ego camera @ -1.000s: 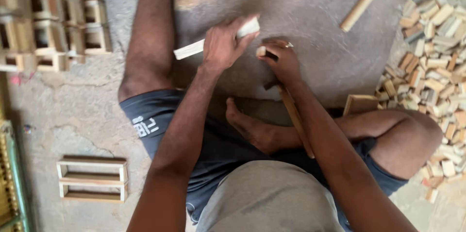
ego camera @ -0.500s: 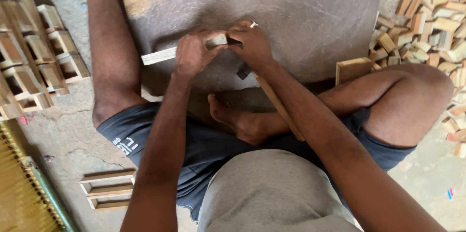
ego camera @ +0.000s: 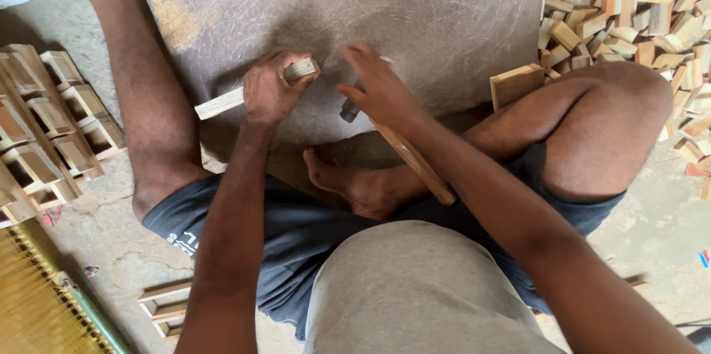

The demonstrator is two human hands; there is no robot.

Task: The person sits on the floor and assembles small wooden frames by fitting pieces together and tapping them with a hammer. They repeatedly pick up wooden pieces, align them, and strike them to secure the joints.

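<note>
Gripping a wood slat on the work slab, hammer alongside.

L hand (ego camera: 270,91) closed round pale slat (ego camera: 252,91), long axis running low-left to up-right, flat on dark slab (ego camera: 444,21). R hand (ego camera: 381,91) just right of slat's near end, wrapped on hammer (ego camera: 404,150); fingertips partly spread, blurred. 2 hands near, not touching.

Soft, even daylight; faint shadows under the arms; the right hand (ego camera: 381,91) is motion-blurred, the rest fairly sharp.

Pale tan wooden strip (ego camera: 255,90), scratched grey-brown work slab (ego camera: 444,21), dark navy shorts (ego camera: 296,228).
</note>
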